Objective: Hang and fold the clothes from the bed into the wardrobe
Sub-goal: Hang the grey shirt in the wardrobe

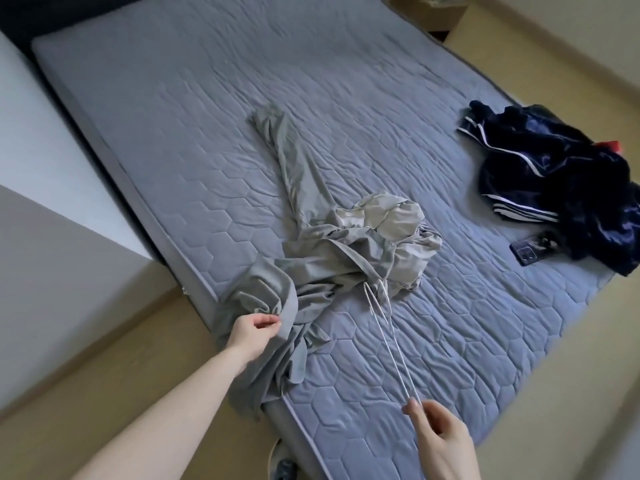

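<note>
Left hand [254, 329] pinches crumpled grey cotton trousers [311, 251] at frame centre; right hand [438, 436] pinches thin white wire hangers [388, 337], lower right, on grey quilted bed [173, 133].

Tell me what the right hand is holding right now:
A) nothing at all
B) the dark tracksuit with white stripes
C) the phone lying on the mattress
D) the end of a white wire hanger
D: the right hand pinches the near end of the white wire hanger, whose far end is tucked into the grey garment on the mattress.
</note>
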`<state>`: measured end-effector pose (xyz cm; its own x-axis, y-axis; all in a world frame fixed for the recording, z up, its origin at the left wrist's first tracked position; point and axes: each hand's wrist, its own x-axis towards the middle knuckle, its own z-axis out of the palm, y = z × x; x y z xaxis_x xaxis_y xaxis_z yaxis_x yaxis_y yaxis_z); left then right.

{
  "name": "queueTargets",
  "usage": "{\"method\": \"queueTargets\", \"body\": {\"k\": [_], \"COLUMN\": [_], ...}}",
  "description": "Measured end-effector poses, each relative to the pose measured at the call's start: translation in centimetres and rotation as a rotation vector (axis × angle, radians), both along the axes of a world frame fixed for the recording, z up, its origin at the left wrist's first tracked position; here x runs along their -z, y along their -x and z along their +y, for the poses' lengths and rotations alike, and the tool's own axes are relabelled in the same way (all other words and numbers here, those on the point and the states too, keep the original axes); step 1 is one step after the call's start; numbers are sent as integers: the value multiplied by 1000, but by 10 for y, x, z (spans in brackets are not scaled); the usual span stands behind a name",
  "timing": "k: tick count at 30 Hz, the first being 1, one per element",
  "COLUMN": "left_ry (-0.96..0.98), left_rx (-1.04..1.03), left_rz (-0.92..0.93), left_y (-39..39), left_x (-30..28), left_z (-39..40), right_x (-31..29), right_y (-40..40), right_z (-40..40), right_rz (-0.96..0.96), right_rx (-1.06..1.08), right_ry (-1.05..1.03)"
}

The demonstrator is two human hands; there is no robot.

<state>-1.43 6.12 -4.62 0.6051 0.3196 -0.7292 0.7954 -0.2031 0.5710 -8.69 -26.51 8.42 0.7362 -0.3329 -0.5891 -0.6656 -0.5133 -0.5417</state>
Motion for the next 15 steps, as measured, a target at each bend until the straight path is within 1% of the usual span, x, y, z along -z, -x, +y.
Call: {"method": "queueTargets", "body": {"k": [2,4,6,8,9,12,15], "left_ry": [86,247,412,498,520,594,539], "left_rx": [-197,-307,-372,-305,-246,-90,-13], "left_rz": [-49,-7,32,26,5,-123,-275], "left_y": [17,32,50,70,83,102,122], "left_x": [-47,-89,-150,-217,-263,-358,-443], "left_z": [2,3,6,5,2,-7,-24], "right_x": [-19,-41,-73,-104,-126,-162,-187], "right_y": [4,7,10,17,23,28,37], "right_z": [3,5,7,9,10,13,9], "right_rz": [-13,-30,-42,-43,-43,-87,-151], "right_rx": [19,9,-40,-84,-105,-159,-231], "right_ry": [-19,-45,-89,-158,-195,-281,-288]}}
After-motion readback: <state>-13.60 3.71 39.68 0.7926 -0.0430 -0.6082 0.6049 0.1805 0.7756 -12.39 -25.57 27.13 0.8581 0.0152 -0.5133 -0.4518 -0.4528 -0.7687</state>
